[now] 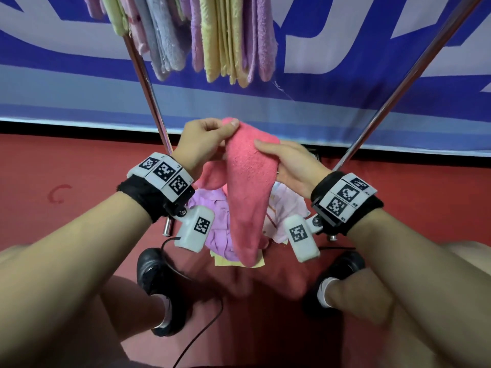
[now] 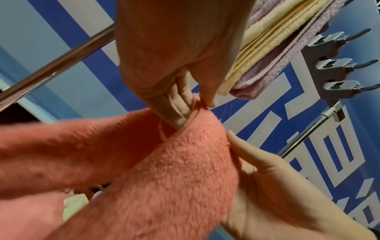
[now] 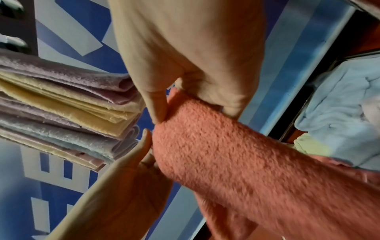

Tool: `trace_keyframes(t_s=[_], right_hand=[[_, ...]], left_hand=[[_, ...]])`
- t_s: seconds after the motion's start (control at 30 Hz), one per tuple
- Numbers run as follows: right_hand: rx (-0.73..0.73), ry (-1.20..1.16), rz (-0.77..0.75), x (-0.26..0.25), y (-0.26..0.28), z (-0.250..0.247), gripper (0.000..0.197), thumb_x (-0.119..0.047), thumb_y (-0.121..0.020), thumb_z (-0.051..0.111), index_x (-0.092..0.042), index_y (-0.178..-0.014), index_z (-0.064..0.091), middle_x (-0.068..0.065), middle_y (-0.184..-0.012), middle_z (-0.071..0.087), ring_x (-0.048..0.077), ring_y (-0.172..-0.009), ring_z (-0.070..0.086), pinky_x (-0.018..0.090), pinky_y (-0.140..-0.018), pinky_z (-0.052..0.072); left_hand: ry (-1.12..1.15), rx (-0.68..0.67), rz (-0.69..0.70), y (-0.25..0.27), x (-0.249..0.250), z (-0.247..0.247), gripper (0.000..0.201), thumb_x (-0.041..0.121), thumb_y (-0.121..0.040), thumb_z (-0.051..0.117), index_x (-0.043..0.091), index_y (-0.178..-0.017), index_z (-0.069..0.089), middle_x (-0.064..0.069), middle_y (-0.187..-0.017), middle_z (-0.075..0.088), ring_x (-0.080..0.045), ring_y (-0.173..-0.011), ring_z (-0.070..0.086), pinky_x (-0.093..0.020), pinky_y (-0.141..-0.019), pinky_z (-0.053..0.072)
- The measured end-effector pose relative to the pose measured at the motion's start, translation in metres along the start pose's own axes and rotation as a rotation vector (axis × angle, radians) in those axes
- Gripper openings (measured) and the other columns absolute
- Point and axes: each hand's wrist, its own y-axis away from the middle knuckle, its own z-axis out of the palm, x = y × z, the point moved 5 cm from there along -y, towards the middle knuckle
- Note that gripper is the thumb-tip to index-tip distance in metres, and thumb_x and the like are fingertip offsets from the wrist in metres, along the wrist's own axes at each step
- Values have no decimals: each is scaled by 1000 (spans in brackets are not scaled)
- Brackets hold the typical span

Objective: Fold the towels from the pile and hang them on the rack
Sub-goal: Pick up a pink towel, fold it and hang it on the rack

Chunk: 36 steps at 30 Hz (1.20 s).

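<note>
A coral-pink towel hangs in a long fold in front of me, above the pile of lilac, pale pink and yellow towels on the red floor. My left hand pinches the towel's top end between thumb and fingers, as the left wrist view shows. Just below and to the right, my right hand holds the towel's side, thumb on top and fingers underneath. The rack's two steel poles slant up on either side. Several folded towels hang from it at the top.
A blue and white banner covers the wall behind the rack. My black shoes stand either side of the pile, and a black cable trails across the floor. Grey clips are mounted on the rack's end.
</note>
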Motion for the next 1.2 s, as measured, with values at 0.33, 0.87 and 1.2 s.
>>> trace_keyframes(t_s=[0.33,0.87,1.2], right_hand=[[135,-218,-151,-23,-8,-7,26,-11,-103,56,8,-120,63,26,-121,69,31,-108,68,47,-103,54],[171,115,-342,-19,2,-1,40,-7,-98,65,-21,-133,51,12,-96,72,13,-78,69,31,-77,58],[181,169,-494,-35,6,-4,21,-6,-93,71,-10,-114,68,5,-96,74,6,-81,67,24,-76,53]], left_hand=[[-110,-273,-27,13,-8,20,14,19,-95,67,5,-98,68,0,-77,66,-3,-61,62,-18,-58,53],[-119,-146,-74,-2,-9,2,51,53,-92,64,4,-105,74,-5,-87,69,-16,-75,63,-32,-74,56],[-49,-220,113,6,-1,13,27,18,-103,55,3,-121,67,-6,-103,73,-10,-84,68,-24,-70,55]])
